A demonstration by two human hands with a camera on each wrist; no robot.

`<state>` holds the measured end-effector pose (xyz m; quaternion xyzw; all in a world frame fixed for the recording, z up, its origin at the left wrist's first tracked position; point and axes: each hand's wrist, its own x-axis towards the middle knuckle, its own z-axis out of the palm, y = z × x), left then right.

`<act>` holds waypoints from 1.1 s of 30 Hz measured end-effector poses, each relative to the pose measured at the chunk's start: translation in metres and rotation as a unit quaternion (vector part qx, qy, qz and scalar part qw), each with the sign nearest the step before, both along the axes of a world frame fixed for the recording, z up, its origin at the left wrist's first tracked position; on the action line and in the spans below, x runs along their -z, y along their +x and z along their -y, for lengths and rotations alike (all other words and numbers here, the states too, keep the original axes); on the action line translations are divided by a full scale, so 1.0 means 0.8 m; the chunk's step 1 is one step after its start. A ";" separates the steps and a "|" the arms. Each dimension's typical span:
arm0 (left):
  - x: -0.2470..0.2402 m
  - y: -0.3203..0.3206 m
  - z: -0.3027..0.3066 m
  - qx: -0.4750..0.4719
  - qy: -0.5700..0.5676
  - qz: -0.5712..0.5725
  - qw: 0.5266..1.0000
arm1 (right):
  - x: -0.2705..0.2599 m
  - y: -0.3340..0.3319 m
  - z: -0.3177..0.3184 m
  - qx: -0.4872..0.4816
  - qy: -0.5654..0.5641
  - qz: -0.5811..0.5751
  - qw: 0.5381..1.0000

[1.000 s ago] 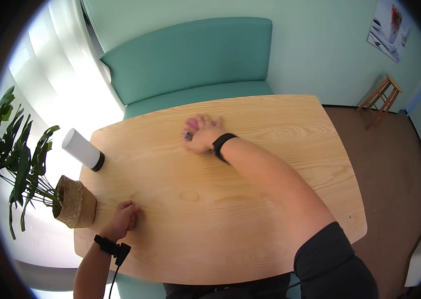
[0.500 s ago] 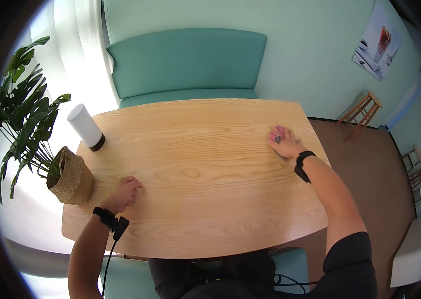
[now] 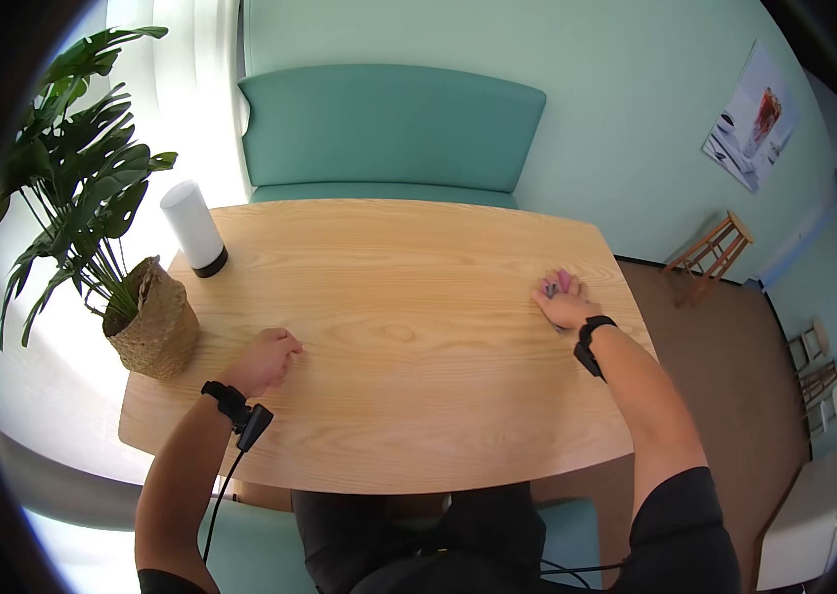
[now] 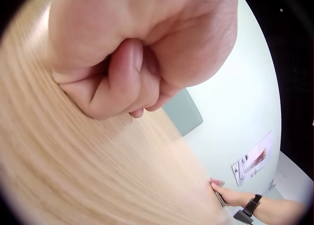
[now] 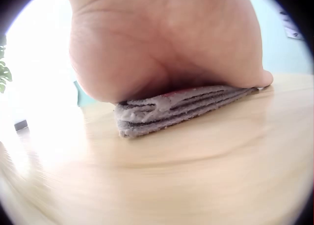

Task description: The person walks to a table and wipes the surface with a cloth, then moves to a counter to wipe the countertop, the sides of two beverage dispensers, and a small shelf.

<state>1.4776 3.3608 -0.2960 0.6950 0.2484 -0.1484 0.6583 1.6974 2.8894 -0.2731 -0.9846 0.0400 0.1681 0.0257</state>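
Toward the right end of the wooden table (image 3: pixel 389 416), my right hand (image 3: pixel 570 305) holds a folded cloth (image 3: pixel 564 280) down against the top. Its pink side shows between the fingers. In the right wrist view the cloth (image 5: pixel 147 114) lies under the palm, its layered grey edges facing the camera, and the hand (image 5: pixel 167 43) covers most of its upper face. My left hand (image 3: pixel 265 359) rests near the table's left side. Its fingers (image 4: pixel 125 80) are curled in toward the palm in the left wrist view, with nothing held.
A white cylinder with a black base (image 3: pixel 194 228) stands at the table's back left. In front of it is a plant in a woven basket (image 3: pixel 156 322). A green bench (image 3: pixel 393 134) is beyond the far edge. A wooden stool (image 3: pixel 715 252) stands off to the right.
My right hand has swept the cloth from the table's far middle to its right side, then drawn it slightly nearer. The left hand stays in place while the head view shifts.
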 end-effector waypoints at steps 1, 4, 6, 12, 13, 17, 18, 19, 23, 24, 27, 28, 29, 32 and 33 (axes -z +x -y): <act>0.001 0.001 0.000 -0.004 0.004 -0.004 1.000 | -0.003 -0.010 -0.033 -0.033 0.000 0.013 0.999; -0.003 0.002 0.001 -0.005 0.020 -0.004 1.000 | -0.010 -0.042 -0.127 -0.146 0.015 0.026 0.989; -0.003 0.002 0.002 -0.001 0.029 0.002 1.000 | 0.002 -0.061 -0.185 -0.242 0.044 0.015 0.969; 0.004 0.002 0.000 -0.008 0.035 0.012 0.999 | 0.004 -0.132 -0.296 -0.426 0.085 0.015 0.901; 0.004 0.000 0.000 -0.005 0.017 0.020 1.000 | 0.006 -0.132 -0.304 -0.445 0.089 0.014 0.891; 0.012 -0.004 -0.007 -0.007 -0.046 0.050 0.998 | 0.005 -0.070 -0.296 -0.392 0.047 0.007 0.919; 0.010 -0.005 -0.006 -0.014 -0.035 0.044 0.998 | 0.009 -0.048 -0.283 -0.356 0.053 0.023 0.933; 0.008 -0.005 -0.002 -0.021 -0.024 0.038 0.999 | 0.014 -0.023 -0.262 -0.318 0.059 0.039 0.945; 0.005 -0.004 0.000 -0.020 -0.021 0.031 0.999 | 0.015 0.053 -0.138 -0.152 0.038 0.054 0.986; 0.004 -0.003 0.001 -0.020 -0.011 0.021 1.000 | 0.008 0.060 -0.106 -0.111 0.020 0.046 0.993; 0.002 0.000 0.003 -0.016 0.010 0.001 1.000 | 0.010 0.082 -0.016 0.016 0.027 0.047 0.998; 0.004 0.000 0.003 -0.013 0.012 0.001 1.000 | 0.016 0.086 0.011 0.046 0.023 0.062 0.997; 0.007 0.000 0.003 -0.011 0.013 0.001 1.000 | 0.014 0.086 0.031 0.068 0.037 0.054 0.996; 0.006 0.000 0.004 -0.006 0.020 0.007 1.000 | 0.037 0.113 0.077 0.106 -0.007 0.032 0.994; 0.006 0.000 0.005 0.001 0.027 0.016 1.000 | 0.038 0.115 0.079 0.111 0.000 0.035 0.993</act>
